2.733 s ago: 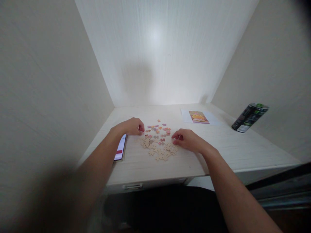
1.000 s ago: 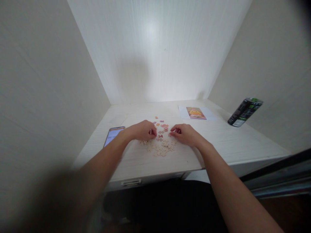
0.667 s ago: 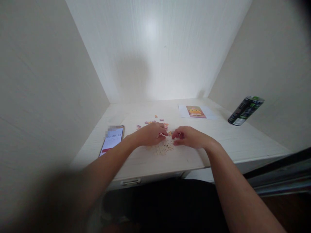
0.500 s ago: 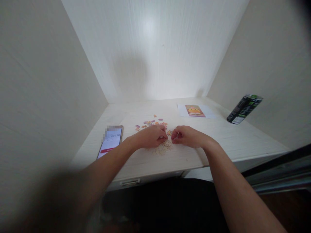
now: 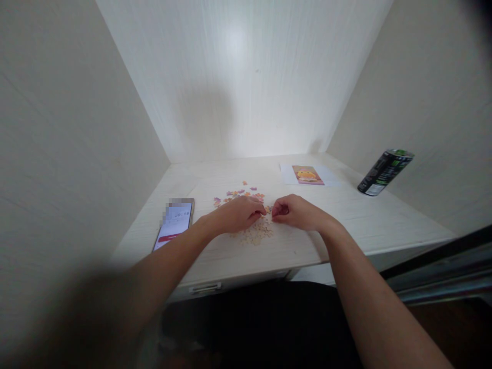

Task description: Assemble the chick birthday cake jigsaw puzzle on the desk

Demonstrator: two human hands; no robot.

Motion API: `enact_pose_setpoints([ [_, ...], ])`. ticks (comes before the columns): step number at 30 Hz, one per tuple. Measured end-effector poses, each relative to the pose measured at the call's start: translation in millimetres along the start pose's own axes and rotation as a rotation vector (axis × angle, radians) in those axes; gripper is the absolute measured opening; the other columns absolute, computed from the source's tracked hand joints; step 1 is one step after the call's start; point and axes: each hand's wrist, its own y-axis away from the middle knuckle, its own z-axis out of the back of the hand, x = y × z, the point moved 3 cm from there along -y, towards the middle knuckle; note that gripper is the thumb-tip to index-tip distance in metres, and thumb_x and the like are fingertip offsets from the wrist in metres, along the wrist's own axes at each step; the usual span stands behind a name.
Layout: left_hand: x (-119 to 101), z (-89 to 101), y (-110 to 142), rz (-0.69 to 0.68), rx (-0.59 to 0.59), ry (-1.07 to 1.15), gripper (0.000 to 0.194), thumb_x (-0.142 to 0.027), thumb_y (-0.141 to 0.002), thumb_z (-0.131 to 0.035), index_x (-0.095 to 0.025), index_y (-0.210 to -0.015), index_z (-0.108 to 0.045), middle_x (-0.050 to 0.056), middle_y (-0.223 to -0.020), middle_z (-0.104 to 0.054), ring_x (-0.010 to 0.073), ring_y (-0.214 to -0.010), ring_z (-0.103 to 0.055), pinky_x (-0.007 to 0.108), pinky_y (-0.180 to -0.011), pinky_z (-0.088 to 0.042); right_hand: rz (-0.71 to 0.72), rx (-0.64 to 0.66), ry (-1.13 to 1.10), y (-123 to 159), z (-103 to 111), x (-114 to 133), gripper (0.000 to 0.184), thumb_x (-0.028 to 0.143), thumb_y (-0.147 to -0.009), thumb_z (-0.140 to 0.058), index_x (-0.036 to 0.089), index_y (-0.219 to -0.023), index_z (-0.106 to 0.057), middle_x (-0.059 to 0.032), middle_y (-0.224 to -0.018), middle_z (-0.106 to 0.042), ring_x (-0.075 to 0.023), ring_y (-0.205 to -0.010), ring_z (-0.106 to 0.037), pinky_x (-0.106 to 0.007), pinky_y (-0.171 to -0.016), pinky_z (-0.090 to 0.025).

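Note:
Small jigsaw puzzle pieces lie in two groups on the white tabletop. Coloured pieces (image 5: 235, 194), pink, purple and orange, are spread behind my left hand (image 5: 244, 212). Pale, plain-sided pieces (image 5: 255, 236) form a loose heap on the near side of both hands. My left hand is closed, its fingertips bent down at the heap's far edge. Just to the right, my right hand (image 5: 291, 210) has thumb and fingers pinched together, close to the left fingertips. Anything between the fingers of either hand is too small to make out. A few coloured pieces (image 5: 268, 209) show between the hands.
At the left lies a phone (image 5: 177, 215) with a timer on its screen, beside my left forearm. A sheet with a printed yellow-figure picture (image 5: 308, 175) lies at the back right. A black and green can (image 5: 385, 173) stands near the right wall.
The left fingers have straightened a little and shifted slightly right, uncovering more of the pale heap. The right hand stays nearly in place, its fingers moving slightly.

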Motion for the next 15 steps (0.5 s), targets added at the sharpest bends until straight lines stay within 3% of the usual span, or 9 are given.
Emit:
enact_pose_setpoints([
  [4, 0, 0.8, 0, 0.008, -0.011, -0.004, 0.023, -0.014, -0.091, -0.048, -0.017, -0.100, -0.070, 0.004, -0.094, -0.071, 0.0161, -0.085, -0.062, 0.029, -0.077, -0.043, -0.002, 0.007, 0.029, 1, 1, 6, 0.022, 0.024, -0.074, -0.071, 0.017, -0.095, -0.074, -0.0029, -0.078, -0.072, -0.0160, -0.068, -0.063, -0.026, -0.062, -0.046],
  [10, 0, -0.1, -1, -0.007, -0.019, -0.032, 0.021, -0.014, -0.090, -0.050, -0.018, -0.093, -0.071, 0.004, -0.091, -0.067, 0.0146, -0.080, -0.058, 0.027, -0.072, -0.041, -0.002, 0.097, 0.067, 1, -2, 11, 0.010, 0.024, -0.077, -0.068, 0.017, -0.083, -0.072, -0.0020, -0.072, -0.069, -0.0147, -0.063, -0.058, -0.026, -0.057, -0.040],
  [15, 1, -2.1, 0, -0.008, -0.020, -0.049, 0.023, -0.018, -0.092, -0.049, -0.017, -0.086, -0.071, 0.006, -0.090, -0.065, 0.0152, -0.079, -0.057, 0.028, -0.070, -0.040, -0.016, 0.038, 0.051, 0, -2, 4, 0.012, 0.023, -0.074, -0.071, 0.017, -0.084, -0.068, -0.0032, -0.078, -0.070, -0.0148, -0.067, -0.059, -0.026, -0.059, -0.042],
])
